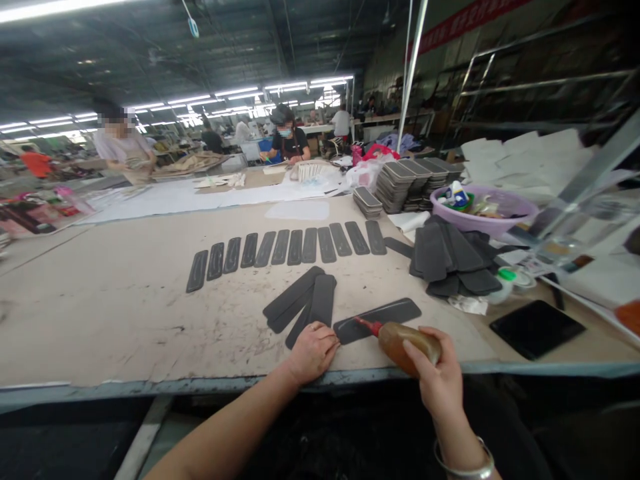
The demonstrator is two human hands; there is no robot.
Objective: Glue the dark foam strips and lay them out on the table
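Note:
A brown glue bottle [400, 345] with a red nozzle is gripped in my right hand [434, 360], its tip over a dark grey rounded strip [395, 312] that lies flat near the table's front edge. Closed fingers of my left hand [314, 350] rest at that strip's left end, beside a fanned group of dark strips [323, 298]; whether they pinch anything is hidden. Beyond, several dark strips [295, 247] stand side by side in a curved row, with shiny lines on their faces.
The paper-covered table [125, 307] has a loose heap of dark pieces [445, 257] at right, below a purple basin [487, 220]. Stacked pieces [400, 183] sit behind. A black square plate [537, 328] lies at the front right. Two people work across the table.

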